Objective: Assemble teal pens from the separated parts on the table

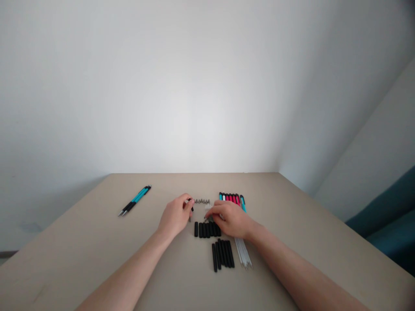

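Observation:
My left hand (175,214) is closed in a pinch around a small black pen part (192,209), most of it hidden by the fingers. To its right, my right hand (230,217) reaches down with fingertips together at a few small metal pieces (209,219); what it grips, if anything, is too small to make out. Just below the fingertips lies a row of short black grip sleeves (204,230), partly covered by the right hand. Behind the hands are a row of metal cone tips (202,201) and small clear pieces (208,207).
Longer black tubes (223,255) lie nearest me, beside white pen refills (244,255) partly under my right wrist. Pink, white and turquoise pen barrels (231,198) stand in a row behind the right hand. Two turquoise pens (136,200) rest at left on the beige table (97,242).

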`<state>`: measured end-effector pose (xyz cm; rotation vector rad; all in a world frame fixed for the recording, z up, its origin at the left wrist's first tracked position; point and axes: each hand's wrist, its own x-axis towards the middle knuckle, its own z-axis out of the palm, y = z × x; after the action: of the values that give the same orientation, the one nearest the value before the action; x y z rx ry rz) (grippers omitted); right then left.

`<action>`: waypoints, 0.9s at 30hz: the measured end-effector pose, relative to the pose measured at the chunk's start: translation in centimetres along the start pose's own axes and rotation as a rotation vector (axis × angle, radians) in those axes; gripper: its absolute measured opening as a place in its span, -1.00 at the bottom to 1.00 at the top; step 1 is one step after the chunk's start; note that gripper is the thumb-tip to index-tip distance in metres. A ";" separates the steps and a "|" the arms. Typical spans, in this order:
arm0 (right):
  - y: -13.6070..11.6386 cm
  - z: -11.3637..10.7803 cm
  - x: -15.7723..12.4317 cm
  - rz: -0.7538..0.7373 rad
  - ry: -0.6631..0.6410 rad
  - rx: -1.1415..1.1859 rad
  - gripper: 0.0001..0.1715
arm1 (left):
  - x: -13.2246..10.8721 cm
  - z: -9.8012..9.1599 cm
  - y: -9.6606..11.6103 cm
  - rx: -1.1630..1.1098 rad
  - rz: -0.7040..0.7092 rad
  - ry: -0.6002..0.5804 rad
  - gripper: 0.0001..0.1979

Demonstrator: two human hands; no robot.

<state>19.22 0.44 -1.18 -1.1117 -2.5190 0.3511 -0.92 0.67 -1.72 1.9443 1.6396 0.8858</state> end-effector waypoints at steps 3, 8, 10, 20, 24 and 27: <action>0.0 0.1 0.0 -0.011 -0.016 -0.015 -0.60 | 0.0 0.0 -0.1 0.006 -0.009 -0.003 -0.76; -0.4 0.0 0.0 -0.031 -0.038 -0.014 -0.57 | 0.0 0.0 -0.1 0.011 -0.016 -0.009 -0.78; -0.3 0.0 0.0 -0.032 -0.023 -0.009 -0.57 | 0.0 0.0 0.0 0.020 -0.018 -0.011 -0.78; -0.3 0.0 0.0 -0.031 -0.023 -0.011 -0.57 | 0.0 -0.3 -0.2 0.139 -0.047 0.023 -0.80; -0.5 0.1 0.0 -0.049 -0.033 -0.025 -0.56 | 0.0 -0.1 -0.2 0.068 -0.070 -0.013 -0.79; -0.6 0.1 0.1 -0.053 -0.047 -0.036 -0.57 | 0.0 0.2 -0.1 0.018 -0.110 -0.054 -0.77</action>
<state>18.72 0.10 -1.07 -1.0595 -2.6004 0.3228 -0.87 0.68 -1.91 1.8541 1.7108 0.7724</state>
